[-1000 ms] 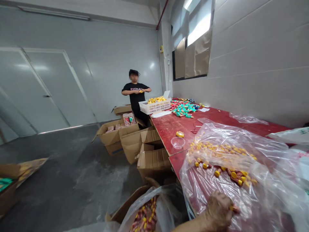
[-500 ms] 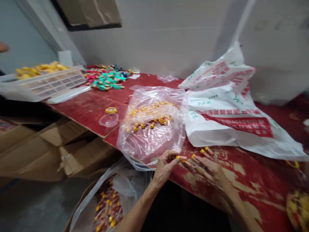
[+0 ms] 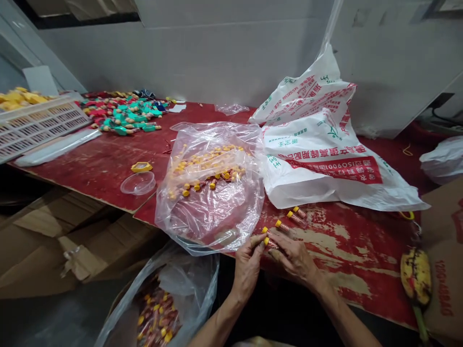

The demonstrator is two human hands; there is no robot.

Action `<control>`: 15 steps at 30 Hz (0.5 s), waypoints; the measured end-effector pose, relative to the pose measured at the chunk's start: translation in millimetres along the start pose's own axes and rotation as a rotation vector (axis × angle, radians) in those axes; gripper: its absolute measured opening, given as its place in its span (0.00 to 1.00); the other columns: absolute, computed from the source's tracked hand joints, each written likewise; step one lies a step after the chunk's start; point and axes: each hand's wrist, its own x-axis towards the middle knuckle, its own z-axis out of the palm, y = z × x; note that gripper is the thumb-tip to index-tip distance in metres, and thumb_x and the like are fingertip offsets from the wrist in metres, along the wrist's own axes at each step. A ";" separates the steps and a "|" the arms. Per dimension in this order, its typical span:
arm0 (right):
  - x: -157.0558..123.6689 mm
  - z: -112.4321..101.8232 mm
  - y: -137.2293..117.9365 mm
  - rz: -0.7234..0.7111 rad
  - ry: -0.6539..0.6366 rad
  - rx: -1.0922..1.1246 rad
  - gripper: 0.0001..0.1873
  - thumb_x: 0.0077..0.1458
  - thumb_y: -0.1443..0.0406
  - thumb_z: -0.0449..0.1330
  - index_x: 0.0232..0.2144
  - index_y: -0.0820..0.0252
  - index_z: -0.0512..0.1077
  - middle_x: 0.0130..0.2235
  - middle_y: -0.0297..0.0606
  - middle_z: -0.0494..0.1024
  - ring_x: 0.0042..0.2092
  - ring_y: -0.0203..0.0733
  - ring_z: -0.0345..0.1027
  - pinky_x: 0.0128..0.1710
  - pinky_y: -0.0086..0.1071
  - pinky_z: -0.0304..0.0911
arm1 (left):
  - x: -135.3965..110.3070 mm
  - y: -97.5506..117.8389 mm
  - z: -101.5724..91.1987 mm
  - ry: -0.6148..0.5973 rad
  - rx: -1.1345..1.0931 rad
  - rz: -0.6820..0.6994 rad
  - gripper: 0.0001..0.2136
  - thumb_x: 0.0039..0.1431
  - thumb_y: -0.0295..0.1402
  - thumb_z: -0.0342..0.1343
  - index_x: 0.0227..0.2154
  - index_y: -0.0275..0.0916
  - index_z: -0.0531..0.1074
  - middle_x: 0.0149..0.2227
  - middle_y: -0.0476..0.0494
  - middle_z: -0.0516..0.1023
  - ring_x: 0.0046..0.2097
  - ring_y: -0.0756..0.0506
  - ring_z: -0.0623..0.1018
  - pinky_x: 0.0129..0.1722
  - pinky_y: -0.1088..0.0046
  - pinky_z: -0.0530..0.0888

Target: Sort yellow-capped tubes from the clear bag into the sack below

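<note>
My left hand (image 3: 248, 262) and my right hand (image 3: 293, 256) meet at the near edge of the red table (image 3: 108, 164). Both pinch small red tubes with yellow caps (image 3: 268, 241). More of these tubes (image 3: 294, 215) lie on the table just beyond my right fingers. To the left of my hands lies a clear plastic bag (image 3: 211, 188) holding several more yellow-capped tubes. A white printed sack (image 3: 318, 144) lies behind my hands.
A bagged box of tubes (image 3: 159, 315) stands on the floor under my left arm. On the table are a clear lid (image 3: 138, 183), a yellow tape (image 3: 141, 167), green and red items (image 3: 125, 115), a white basket (image 3: 36, 125) and a banana (image 3: 415, 277). Cardboard boxes (image 3: 47, 241) stand left.
The view swung from the room and a distant person down to the table. My right hand came into view and both hands drew together on the tubes.
</note>
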 end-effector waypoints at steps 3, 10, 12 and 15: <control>-2.3 7.3 -3.2 0.047 0.024 0.026 0.19 0.62 0.66 0.47 0.52 0.61 0.69 0.50 0.47 0.75 0.51 0.47 0.71 0.50 0.41 0.69 | -4.9 -4.2 1.6 -0.022 0.047 0.018 0.14 0.54 0.41 0.57 0.40 0.41 0.79 0.44 0.42 0.80 0.47 0.42 0.77 0.51 0.65 0.71; -3.6 23.4 -14.7 0.176 0.153 0.051 0.17 0.64 0.63 0.47 0.49 0.62 0.71 0.47 0.47 0.77 0.47 0.46 0.73 0.46 0.36 0.71 | -2.0 -4.0 2.9 -0.056 0.134 0.060 0.15 0.57 0.39 0.54 0.43 0.40 0.77 0.44 0.41 0.79 0.47 0.42 0.77 0.50 0.65 0.72; -3.6 25.8 -12.2 0.207 0.200 0.054 0.18 0.64 0.61 0.47 0.48 0.62 0.71 0.47 0.46 0.77 0.47 0.46 0.73 0.46 0.36 0.71 | 5.5 2.8 2.6 -0.133 0.185 0.079 0.13 0.58 0.38 0.52 0.41 0.40 0.78 0.42 0.42 0.80 0.45 0.43 0.78 0.48 0.66 0.73; -4.5 13.3 6.5 0.300 0.217 0.051 0.20 0.64 0.56 0.47 0.46 0.59 0.73 0.46 0.43 0.78 0.47 0.47 0.73 0.47 0.39 0.69 | 26.2 15.0 -6.8 -0.129 0.352 0.201 0.11 0.58 0.34 0.52 0.35 0.41 0.79 0.43 0.42 0.79 0.47 0.44 0.77 0.49 0.67 0.72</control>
